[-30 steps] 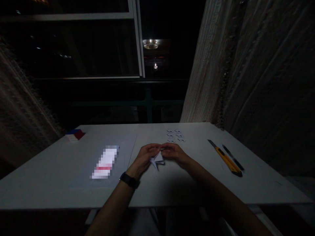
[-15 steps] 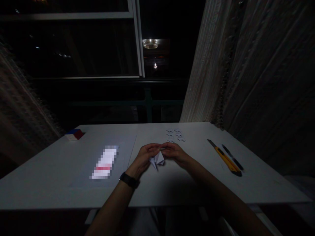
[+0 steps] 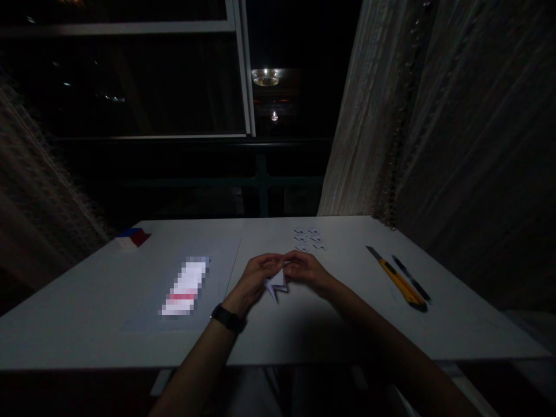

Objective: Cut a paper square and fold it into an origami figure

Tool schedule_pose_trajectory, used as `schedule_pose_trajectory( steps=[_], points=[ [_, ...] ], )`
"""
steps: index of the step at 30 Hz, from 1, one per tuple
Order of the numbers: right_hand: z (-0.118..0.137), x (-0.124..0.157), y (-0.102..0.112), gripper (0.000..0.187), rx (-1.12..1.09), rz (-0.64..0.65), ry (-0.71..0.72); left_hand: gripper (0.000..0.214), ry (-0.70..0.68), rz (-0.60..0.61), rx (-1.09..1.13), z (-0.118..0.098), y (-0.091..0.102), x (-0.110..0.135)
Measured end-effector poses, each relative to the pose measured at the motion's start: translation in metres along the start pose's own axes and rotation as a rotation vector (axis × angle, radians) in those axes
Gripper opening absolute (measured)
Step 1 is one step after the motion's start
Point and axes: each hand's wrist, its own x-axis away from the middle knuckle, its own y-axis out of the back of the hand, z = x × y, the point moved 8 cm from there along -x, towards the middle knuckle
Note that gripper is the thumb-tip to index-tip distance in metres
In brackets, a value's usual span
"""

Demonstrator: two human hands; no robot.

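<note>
Between my two hands, above the middle of the white table, is a small piece of folded white paper (image 3: pixel 278 282) with pointed flaps facing me. My left hand (image 3: pixel 257 277), with a dark watch on its wrist, grips the paper from the left with bent fingers. From the right, my right hand (image 3: pixel 308 271) pinches its upper edge between thumb and fingers. The fingertips of both hands meet at the top of the paper and hide part of it.
On the white table (image 3: pixel 339 330), a yellow box cutter (image 3: pixel 402 284) with its blade out lies beside a dark pen (image 3: pixel 410 278) at right. Several small puzzle-like pieces (image 3: pixel 309 238) lie beyond my hands. A lit, blurred-out phone-like screen (image 3: pixel 186 288) and a coloured cube (image 3: pixel 131 237) are at left.
The folded paper has turned slightly in my fingers, so its flaps show at a different angle. My right hand has shifted a little; my left hand stays nearly in place.
</note>
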Motion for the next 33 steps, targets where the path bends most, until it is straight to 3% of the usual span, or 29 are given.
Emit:
schedule_pose_trajectory(
  steps=[11, 33],
  points=[
    [0.01, 0.0, -0.005, 0.038, 0.18, -0.013, 0.09, 0.031, 0.007, -0.059, 0.038, 0.0, 0.002, 0.0],
    [0.0, -0.002, -0.011, 0.04, 0.039, 0.024, 0.021, 0.029, -0.043, -0.098, 0.003, -0.001, 0.004, -0.001]
  ],
)
